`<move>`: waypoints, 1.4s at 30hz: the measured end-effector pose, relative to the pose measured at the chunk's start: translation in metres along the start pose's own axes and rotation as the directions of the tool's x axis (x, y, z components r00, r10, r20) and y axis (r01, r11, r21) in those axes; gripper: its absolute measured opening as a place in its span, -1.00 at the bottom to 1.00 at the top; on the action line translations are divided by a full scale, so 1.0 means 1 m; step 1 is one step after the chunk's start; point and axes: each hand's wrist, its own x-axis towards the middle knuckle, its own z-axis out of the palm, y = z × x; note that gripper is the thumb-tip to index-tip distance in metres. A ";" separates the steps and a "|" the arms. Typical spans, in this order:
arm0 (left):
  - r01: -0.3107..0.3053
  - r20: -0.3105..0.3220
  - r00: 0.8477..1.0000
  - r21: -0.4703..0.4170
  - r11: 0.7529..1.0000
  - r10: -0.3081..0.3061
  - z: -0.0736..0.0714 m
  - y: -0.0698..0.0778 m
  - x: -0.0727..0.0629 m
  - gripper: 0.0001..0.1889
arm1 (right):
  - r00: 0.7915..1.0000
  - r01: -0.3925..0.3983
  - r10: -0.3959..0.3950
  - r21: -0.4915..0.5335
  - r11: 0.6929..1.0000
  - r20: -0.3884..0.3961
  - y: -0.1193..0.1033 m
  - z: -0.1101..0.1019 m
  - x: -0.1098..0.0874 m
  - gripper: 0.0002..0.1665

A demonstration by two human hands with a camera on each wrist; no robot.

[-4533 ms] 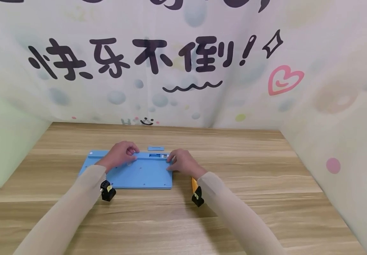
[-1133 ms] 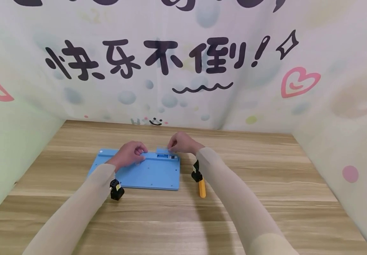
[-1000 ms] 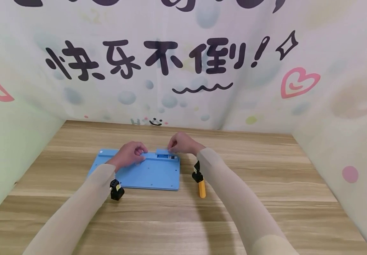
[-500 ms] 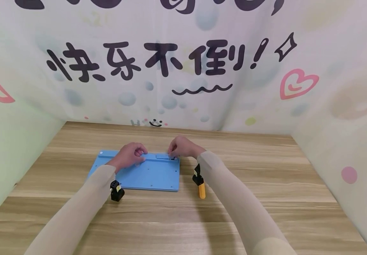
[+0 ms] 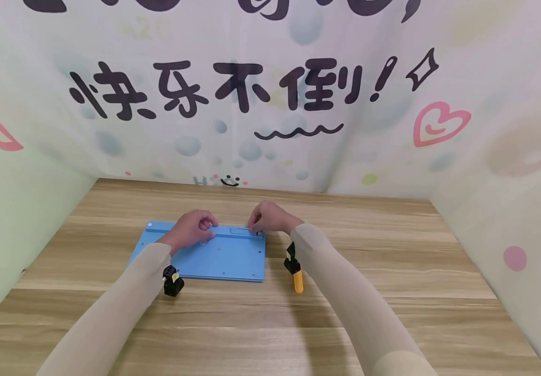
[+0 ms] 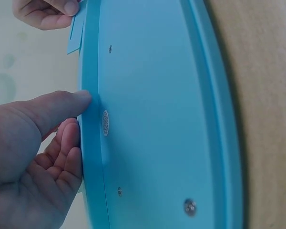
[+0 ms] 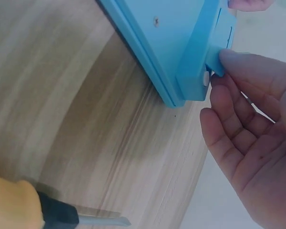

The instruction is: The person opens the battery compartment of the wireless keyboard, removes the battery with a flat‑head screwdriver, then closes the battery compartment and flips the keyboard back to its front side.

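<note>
A light blue keyboard point(image 5: 223, 256) lies underside up on the wooden table, small screws showing in its back. My left hand point(image 5: 188, 227) grips its far raised edge, thumb on top and fingers curled behind, as the left wrist view shows. At the right end of that edge, my right hand point(image 5: 270, 215) pinches the small blue battery cover point(image 7: 221, 36) between thumb and fingers. In the head view the cover lies over the battery slot, its outline dark around it. Both wrist views show it slightly tilted against the edge. The right fingertips hide its right end.
A screwdriver point(image 5: 298, 282) with a yellow handle lies on the table point(image 5: 369, 292) right of the keyboard, below the right wrist. Its black collar and metal shaft show in the right wrist view. A printed curtain point(image 5: 195, 125) hangs behind the table.
The battery cover lay behind the keyboard at first; my right hand took hold of it and brought it down over the slot, which was open before. My left hand keeps its place on the edge.
</note>
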 end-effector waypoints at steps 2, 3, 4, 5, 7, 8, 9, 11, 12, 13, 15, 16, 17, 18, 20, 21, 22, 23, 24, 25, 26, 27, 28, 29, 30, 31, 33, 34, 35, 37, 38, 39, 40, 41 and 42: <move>-0.003 -0.001 1.000 0.001 1.000 0.003 0.000 0.000 0.000 -0.82 | 1.000 0.003 -0.003 0.001 1.000 0.000 0.000 0.001 0.001 -0.96; -0.004 -0.001 1.000 0.001 1.000 0.004 0.000 0.000 -0.001 -0.82 | 1.000 0.006 -0.006 0.003 1.000 0.000 0.000 0.001 0.002 -0.96; -0.006 -0.002 1.000 0.001 1.000 0.006 0.000 0.000 -0.001 -0.82 | 1.000 0.010 -0.010 0.006 1.000 0.001 0.000 0.001 0.002 -0.96; -0.008 -0.003 1.000 0.002 1.000 0.008 0.000 0.000 -0.001 -0.82 | 1.000 0.014 -0.014 0.013 1.000 0.004 0.000 0.001 0.003 -0.95; -0.008 -0.002 1.000 0.001 1.000 0.008 0.000 0.001 -0.001 -0.82 | 1.000 0.021 -0.021 0.022 1.000 0.010 0.000 0.001 0.004 -0.94; -0.008 -0.001 1.000 0.000 1.000 0.008 0.000 0.001 -0.001 -0.82 | 1.000 0.024 -0.024 0.029 0.999 0.014 0.000 0.001 0.004 -0.94; -0.008 0.000 1.000 0.000 1.000 0.008 0.000 0.000 -0.001 -0.82 | 1.000 0.025 -0.025 0.031 0.999 0.017 0.000 0.001 0.004 -0.96; -0.007 0.001 1.000 0.000 1.000 0.007 0.000 0.000 0.000 -0.82 | 0.999 0.025 -0.025 0.035 0.999 0.020 -0.001 0.002 0.005 -0.99; -0.007 0.001 1.000 -0.001 1.000 0.007 0.000 0.000 0.000 -0.81 | 1.000 0.024 -0.025 0.031 0.999 0.019 -0.001 0.002 0.006 -0.99; -0.007 0.001 1.000 -0.001 1.000 0.007 -0.001 0.000 0.000 -0.81 | 1.000 0.024 -0.024 0.029 0.999 0.016 -0.002 0.002 0.006 -0.97; -0.006 0.001 1.000 -0.001 1.000 0.006 -0.001 -0.001 0.001 -0.81 | 1.000 0.019 -0.019 0.021 1.000 0.009 -0.003 0.003 0.008 -0.94; -0.007 0.001 1.000 -0.001 1.000 0.007 -0.001 -0.001 0.001 -0.81 | 1.000 0.016 -0.017 0.018 1.000 0.004 -0.004 0.003 0.009 -0.93; -0.006 0.000 1.000 -0.002 1.000 0.006 -0.001 -0.001 0.001 -0.81 | 1.000 0.014 -0.014 0.014 1.000 0.000 -0.004 0.004 0.010 -0.93; -0.004 0.001 1.000 -0.002 1.000 0.004 -0.001 -0.001 0.001 -0.81 | 1.000 0.011 -0.010 0.010 1.000 -0.003 -0.005 0.004 0.010 -0.92; 0.000 0.001 1.000 -0.002 1.000 0.000 -0.001 -0.002 0.001 -0.81 | 1.000 0.005 -0.005 0.005 1.000 -0.009 -0.007 0.006 0.012 -0.90; -0.001 0.002 1.000 -0.002 1.000 0.001 -0.001 -0.002 0.002 -0.81 | 1.000 0.004 -0.004 0.003 1.000 -0.011 -0.007 0.006 0.013 -0.89; 0.001 0.002 1.000 -0.002 1.000 -0.001 -0.001 -0.002 0.001 -0.81 | 1.000 0.006 -0.006 0.004 1.000 -0.013 -0.008 0.007 0.013 -0.88; 0.004 0.003 1.000 -0.004 1.000 -0.004 -0.001 -0.002 0.001 -0.81 | 1.000 0.005 -0.005 0.006 1.000 -0.015 -0.008 0.007 0.013 -0.87; 0.005 0.003 1.000 -0.004 1.000 -0.005 -0.001 -0.001 0.001 -0.81 | 1.000 0.005 -0.005 0.008 1.000 -0.015 -0.009 0.007 0.013 -0.87; 0.007 0.004 1.000 -0.006 1.000 -0.007 -0.001 -0.001 0.001 -0.81 | 1.000 0.004 -0.003 0.011 1.000 -0.015 -0.010 0.007 0.013 -0.86; 0.009 0.004 1.000 -0.008 1.000 -0.009 -0.001 -0.001 0.001 -0.81 | 1.000 0.003 -0.002 0.011 1.000 -0.015 -0.010 0.007 0.013 -0.86; 0.010 0.005 1.000 -0.008 1.000 -0.010 -0.001 -0.001 0.001 -0.81 | 1.000 -0.002 0.002 0.009 1.000 -0.014 -0.011 0.007 0.013 -0.86; 0.012 0.004 1.000 -0.008 1.000 -0.012 -0.001 -0.001 0.001 -0.80 | 1.000 -0.007 0.007 0.009 1.000 -0.014 -0.011 0.007 0.013 -0.86; 0.012 0.003 1.000 -0.008 1.000 -0.012 -0.001 -0.001 0.001 -0.80 | 1.000 -0.016 0.016 0.007 1.000 -0.012 -0.012 0.006 0.012 -0.86; 0.011 0.002 1.000 -0.007 1.000 -0.011 0.000 -0.001 0.001 -0.80 | 1.000 -0.023 0.023 0.004 1.000 -0.009 -0.013 0.006 0.012 -0.86; 0.010 0.002 1.000 -0.005 1.000 -0.010 0.000 -0.001 0.001 -0.80 | 1.000 -0.029 0.029 0.002 1.000 -0.006 -0.013 0.005 0.012 -0.86; 0.007 0.000 1.000 -0.001 1.000 -0.007 0.000 -0.001 0.002 -0.80 | 0.999 -0.042 0.042 0.005 0.999 0.002 -0.013 0.004 0.011 -0.87; 0.008 -0.001 1.000 -0.001 1.000 -0.008 0.000 -0.001 0.002 -0.80 | 0.999 -0.047 0.047 0.009 0.999 0.005 -0.013 0.004 0.011 -0.87; 0.007 -0.001 1.000 0.000 1.000 -0.007 0.000 -0.002 0.002 -0.80 | 0.999 -0.051 0.051 0.013 0.999 0.008 -0.013 0.004 0.012 -0.86; 0.007 0.000 1.000 0.000 1.000 -0.007 0.000 -0.002 0.003 -0.81 | 0.998 -0.058 0.058 0.024 0.998 0.013 -0.012 0.004 0.013 -0.86; 0.007 0.000 1.000 0.000 1.000 -0.007 0.000 -0.002 0.003 -0.81 | 0.998 -0.063 0.063 0.028 0.998 0.014 -0.012 0.004 0.013 -0.86; 0.006 0.000 1.000 -0.002 1.000 -0.006 0.000 -0.002 0.003 -0.81 | 0.998 -0.069 0.069 0.033 0.997 0.016 -0.012 0.004 0.014 -0.85; 0.004 0.001 1.000 -0.002 1.000 -0.004 0.000 -0.002 0.003 -0.81 | 0.997 -0.075 0.074 0.036 0.997 0.017 -0.012 0.004 0.014 -0.85; 0.000 0.001 1.000 -0.002 1.000 0.000 0.000 -0.003 0.003 -0.81 | 0.996 -0.083 0.082 0.041 0.996 0.021 -0.012 0.004 0.015 -0.85; -0.002 0.001 1.000 -0.001 1.000 0.002 0.000 -0.003 0.003 -0.81 | 0.995 -0.095 0.093 0.049 0.994 0.027 -0.012 0.003 0.015 -0.86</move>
